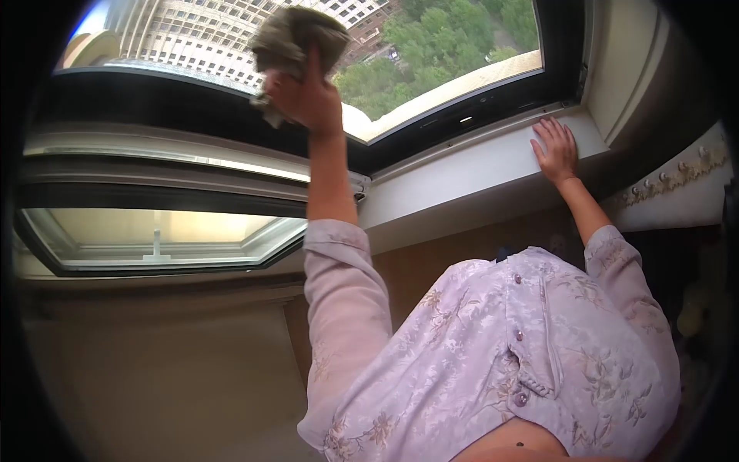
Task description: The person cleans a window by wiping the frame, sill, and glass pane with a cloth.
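The relation that matters most is between your left hand [308,100] and the glass [439,46]: the bunched cloth [296,42] is in that hand's grasp, standing out beyond the knuckles on the far side from you, with the pane behind it in view. Whether the cloth presses on the glass or hangs just short of it, you cannot tell from here. It is crumpled, so it has no clear long axis; a loose end droops beside the hand, to its left. Your hands are well apart: the left is closed round the cloth, while the right hand [558,154] lies with fingers spread on the white sill [462,173], holding nothing. The left is plainly the nearer one to work with, its arm stretched almost straight out from you; the right is better placed as a prop. For edges, mind the black frame [477,119], whose inner corner sits to the right of your left wrist and whose bar climbs from there toward the right-hand upright. Between cloth and upright the glass looks open, so sideways room to the right seems good. Toward you, the frame and the lower window [162,239] below and left leave your forearm less space.
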`<state>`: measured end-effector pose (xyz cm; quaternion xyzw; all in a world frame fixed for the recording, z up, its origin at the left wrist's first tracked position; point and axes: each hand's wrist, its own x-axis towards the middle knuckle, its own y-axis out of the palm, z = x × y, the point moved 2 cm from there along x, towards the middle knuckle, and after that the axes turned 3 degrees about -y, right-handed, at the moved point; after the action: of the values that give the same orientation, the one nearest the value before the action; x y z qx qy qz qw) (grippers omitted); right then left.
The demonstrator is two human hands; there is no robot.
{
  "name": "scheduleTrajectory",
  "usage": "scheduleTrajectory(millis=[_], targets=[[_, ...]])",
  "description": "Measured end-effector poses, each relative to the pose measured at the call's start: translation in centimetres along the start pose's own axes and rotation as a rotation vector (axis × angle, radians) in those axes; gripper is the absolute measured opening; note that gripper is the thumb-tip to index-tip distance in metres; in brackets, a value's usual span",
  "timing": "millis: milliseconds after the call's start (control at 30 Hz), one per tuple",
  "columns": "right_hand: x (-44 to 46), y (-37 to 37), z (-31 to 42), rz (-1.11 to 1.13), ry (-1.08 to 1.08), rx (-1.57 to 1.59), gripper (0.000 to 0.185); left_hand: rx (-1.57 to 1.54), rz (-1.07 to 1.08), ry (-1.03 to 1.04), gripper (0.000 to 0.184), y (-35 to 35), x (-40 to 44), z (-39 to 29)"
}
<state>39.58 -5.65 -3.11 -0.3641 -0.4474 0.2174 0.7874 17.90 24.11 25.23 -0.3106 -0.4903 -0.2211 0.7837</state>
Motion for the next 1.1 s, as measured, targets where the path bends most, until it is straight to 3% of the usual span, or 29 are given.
scheduleTrajectory(millis=[100, 200, 267, 300, 400, 433, 467, 500, 600, 633, 667, 700, 733, 767, 800, 867, 967, 1033, 1100], targets=[[0.2, -0.7, 0.4, 0.025, 0.003, 0.012, 0.032, 0.019, 0.372, -0.002, 0.051, 2.1, -14.2, -6.3], [0.4, -1.1, 1.0, 0.019, -0.002, -0.008, 0.032, -0.284, 0.615, 0.005, 0.028, 0.8, -19.3, -8.9], [0.2, -0.7, 0.8, 0.011, -0.006, -0.014, 0.032, -0.508, 0.514, -0.092, 0.026, -0.3, -15.9, -8.1], [0.1, -0.7, 0.7, 0.015, -0.006, -0.009, 0.032, -0.501, 0.452, -0.108, 0.017, -1.6, -12.4, -7.3], [0.1, -0.6, 0.4, 0.015, 0.006, -0.019, 0.032, -0.239, 0.002, -0.006, 0.045, -4.7, -0.3, -1.9], [0.0, -0.4, 0.4, 0.011, 0.006, -0.020, 0.032, -0.115, -0.069, -0.114, 0.047, -5.8, 4.2, -0.4], [0.0, -0.2, 0.2, 0.005, 0.007, -0.022, 0.032, -0.134, -0.232, 0.002, 0.044, -5.7, 8.3, 1.5], [0.0, -0.3, 0.2, 0.011, 0.009, -0.018, 0.032, -0.192, -0.232, 0.027, 0.043, -5.5, 10.9, 2.0], [0.0, -0.5, 0.6, 0.000, 0.023, -0.007, 0.032, 0.000, -0.049, 0.090, 0.045, -1.3, 9.6, 1.8], [0.2, -0.5, 0.5, 0.000, 0.024, -0.009, 0.032, 0.203, -0.044, 0.169, 0.053, -1.4, 6.8, -1.7], [0.2, -0.4, 0.5, 0.000, 0.027, -0.012, 0.032, 0.091, 0.067, 0.188, 0.056, 1.2, 2.5, -3.5], [0.0, -0.4, 0.5, 0.002, 0.033, -0.015, 0.032, 0.264, 0.273, 0.112, 0.047, 2.7, -2.7, -6.6], [-0.2, -0.2, 0.5, 0.006, 0.031, -0.017, 0.032, 0.110, 0.289, 0.001, 0.033, 5.4, -9.1, -9.2], [-0.2, -0.2, 0.5, 0.008, 0.027, -0.023, 0.032, -0.041, 0.345, 0.284, 0.012, 4.0, -11.6, -12.0], [0.0, -0.1, 0.3, 0.008, 0.019, -0.030, 0.031, -0.275, 0.438, 0.288, 0.004, 3.7, -14.6, -14.1], [-0.3, -0.1, 0.5, 0.006, 0.022, -0.007, 0.031, -0.358, 0.587, 0.205, 0.009, 3.0, -15.7, -15.1], [-0.3, -0.2, 0.4, 0.008, 0.041, 0.015, 0.030, -0.477, 0.441, 0.061, 0.023, 0.1, -6.5, -12.2], [-0.1, -0.7, 0.5, 0.002, 0.052, 0.038, 0.030, -0.427, 0.188, 0.060, 0.030, -3.3, 3.4, -8.0], [-0.2, -0.4, 0.5, -0.026, 0.065, 0.065, 0.030, -0.182, -0.151, 0.172, 0.035, -5.7, 13.7, -0.7]])
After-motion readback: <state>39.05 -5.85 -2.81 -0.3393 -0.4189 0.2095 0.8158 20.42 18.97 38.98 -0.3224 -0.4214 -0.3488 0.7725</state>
